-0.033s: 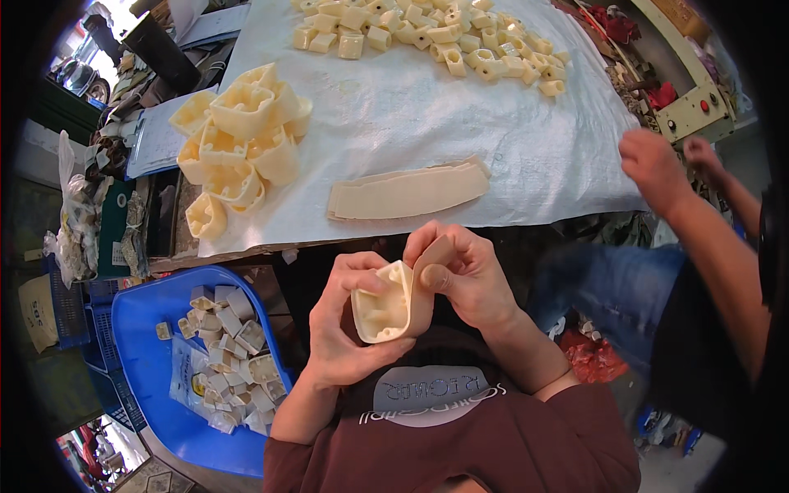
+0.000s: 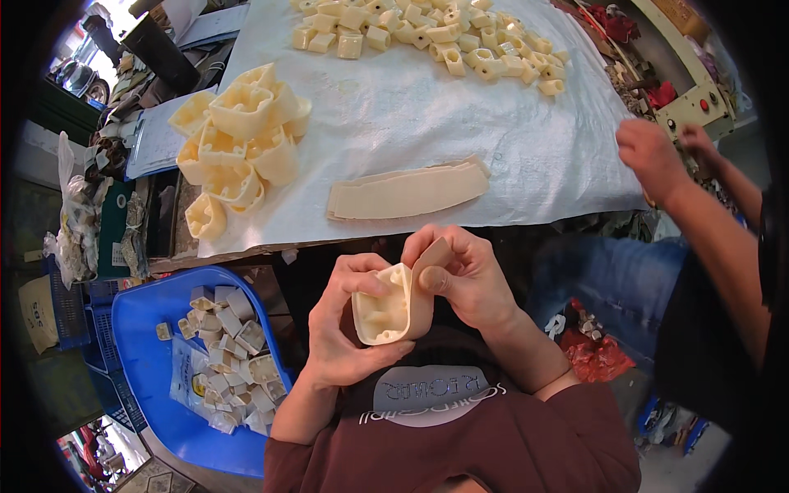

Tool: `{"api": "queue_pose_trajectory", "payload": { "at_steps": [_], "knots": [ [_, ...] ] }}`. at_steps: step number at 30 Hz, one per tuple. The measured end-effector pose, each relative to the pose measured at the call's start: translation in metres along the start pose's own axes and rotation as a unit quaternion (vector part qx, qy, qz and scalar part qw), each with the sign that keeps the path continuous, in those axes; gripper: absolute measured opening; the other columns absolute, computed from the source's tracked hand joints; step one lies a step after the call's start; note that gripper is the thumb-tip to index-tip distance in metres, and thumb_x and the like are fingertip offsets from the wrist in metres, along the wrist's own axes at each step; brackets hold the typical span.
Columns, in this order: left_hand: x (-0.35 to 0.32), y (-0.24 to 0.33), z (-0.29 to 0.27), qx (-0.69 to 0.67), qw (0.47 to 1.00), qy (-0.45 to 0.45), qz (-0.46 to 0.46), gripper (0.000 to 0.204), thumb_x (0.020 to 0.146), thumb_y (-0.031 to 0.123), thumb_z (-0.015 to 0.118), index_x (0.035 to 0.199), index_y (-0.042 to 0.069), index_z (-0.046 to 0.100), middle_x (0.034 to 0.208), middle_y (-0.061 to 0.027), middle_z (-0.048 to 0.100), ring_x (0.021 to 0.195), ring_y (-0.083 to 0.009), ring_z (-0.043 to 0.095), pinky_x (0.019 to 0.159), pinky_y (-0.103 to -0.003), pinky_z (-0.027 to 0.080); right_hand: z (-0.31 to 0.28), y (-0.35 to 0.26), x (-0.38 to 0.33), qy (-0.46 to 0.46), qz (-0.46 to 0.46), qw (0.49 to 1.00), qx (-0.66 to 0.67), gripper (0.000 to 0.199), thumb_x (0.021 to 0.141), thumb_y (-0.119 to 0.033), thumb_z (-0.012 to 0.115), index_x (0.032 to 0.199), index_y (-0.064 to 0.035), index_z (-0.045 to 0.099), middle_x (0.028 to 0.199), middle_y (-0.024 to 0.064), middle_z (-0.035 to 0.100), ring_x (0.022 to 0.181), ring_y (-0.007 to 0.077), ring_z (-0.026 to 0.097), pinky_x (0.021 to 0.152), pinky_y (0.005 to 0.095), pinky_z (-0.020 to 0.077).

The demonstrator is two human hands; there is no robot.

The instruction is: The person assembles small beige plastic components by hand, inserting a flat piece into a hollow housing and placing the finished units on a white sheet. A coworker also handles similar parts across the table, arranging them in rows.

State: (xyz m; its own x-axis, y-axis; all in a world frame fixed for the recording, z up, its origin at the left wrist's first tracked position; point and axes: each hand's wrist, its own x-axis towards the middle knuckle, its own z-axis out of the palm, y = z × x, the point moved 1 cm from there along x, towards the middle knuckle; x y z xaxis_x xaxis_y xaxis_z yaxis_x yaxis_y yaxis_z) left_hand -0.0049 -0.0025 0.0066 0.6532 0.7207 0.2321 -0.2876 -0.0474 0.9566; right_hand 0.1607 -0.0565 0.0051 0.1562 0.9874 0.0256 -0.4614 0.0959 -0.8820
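My left hand [image 2: 339, 329] is wrapped round a hollow cream plastic housing [image 2: 385, 312], its open side facing up and ribs showing inside. In my right hand [image 2: 468, 283], a thin beige strip [image 2: 431, 260] is pinched between thumb and fingers. The strip's end stands up at the housing's right-hand wall; how far it runs along that wall is hidden by my fingers. Beyond my hands, a stack of similar flat beige strips [image 2: 409, 192] lies near the table edge. A pile of larger cream housings [image 2: 246, 135] sits at the left of the table.
Many small cream plastic pieces [image 2: 444, 34] cover the far part of the white sheet [image 2: 542, 148]. A blue tub [image 2: 136, 329] with pale parts stands low at left. At right are a co-worker's arms [image 2: 657, 160], a control box [image 2: 699, 107] and a red bag [image 2: 596, 360].
My hands and the housing have hardly moved. The co-worker's hands at right have shifted slightly up, and their leg has moved, showing more of the red bag.
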Motion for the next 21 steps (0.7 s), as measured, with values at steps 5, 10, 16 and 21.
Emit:
{"api": "queue_pose_trajectory", "payload": {
  "at_steps": [5, 10, 16, 21],
  "knots": [
    [0.003, 0.001, -0.004, 0.049, 0.997, -0.047, 0.037, 0.051, 0.057, 0.009, 0.082, 0.101, 0.008, 0.055, 0.114, -0.0164, 0.049, 0.103, -0.0228, 0.049, 0.086, -0.035, 0.041, -0.004, 0.003, -0.002, 0.005, 0.045, 0.998, 0.048, 0.028, 0.077, -0.020, 0.075, 0.082, -0.0058, 0.052, 0.085, 0.0080, 0.059, 0.080, 0.0143, 0.056, 0.069, 0.0275, 0.0463],
    [0.003, -0.004, -0.003, 0.122, 0.991, -0.025, 0.057, 0.061, 0.059, 0.017, 0.081, 0.111, 0.008, 0.050, 0.114, -0.0183, 0.049, 0.108, -0.0279, 0.048, 0.090, -0.039, 0.041, -0.009, 0.010, -0.002, 0.012, -0.022, 1.000, -0.005, 0.021, 0.082, -0.014, 0.072, 0.084, -0.0031, 0.053, 0.087, 0.0039, 0.057, 0.078, 0.0081, 0.055, 0.067, 0.0245, 0.0489],
    [0.002, -0.002, 0.020, 0.203, 0.970, 0.123, -0.045, 0.076, 0.064, 0.012, 0.082, 0.125, 0.005, 0.035, 0.109, -0.0148, 0.051, 0.102, -0.0244, 0.054, 0.087, -0.036, 0.046, 0.002, 0.010, 0.000, 0.044, -0.164, 0.982, -0.086, 0.019, 0.085, -0.010, 0.068, 0.088, -0.0021, 0.052, 0.087, 0.0063, 0.055, 0.077, 0.0087, 0.053, 0.066, 0.0229, 0.0473],
    [0.002, -0.002, 0.017, 0.129, 0.984, 0.127, 0.003, 0.081, 0.066, -0.001, 0.078, 0.133, 0.002, 0.032, 0.116, -0.0150, 0.054, 0.105, -0.0238, 0.056, 0.086, -0.033, 0.047, 0.003, 0.008, -0.007, 0.005, -0.097, 0.995, 0.025, 0.016, 0.087, -0.009, 0.065, 0.092, -0.0027, 0.051, 0.094, 0.0083, 0.051, 0.080, 0.0094, 0.051, 0.069, 0.0228, 0.0462]
  ]
}}
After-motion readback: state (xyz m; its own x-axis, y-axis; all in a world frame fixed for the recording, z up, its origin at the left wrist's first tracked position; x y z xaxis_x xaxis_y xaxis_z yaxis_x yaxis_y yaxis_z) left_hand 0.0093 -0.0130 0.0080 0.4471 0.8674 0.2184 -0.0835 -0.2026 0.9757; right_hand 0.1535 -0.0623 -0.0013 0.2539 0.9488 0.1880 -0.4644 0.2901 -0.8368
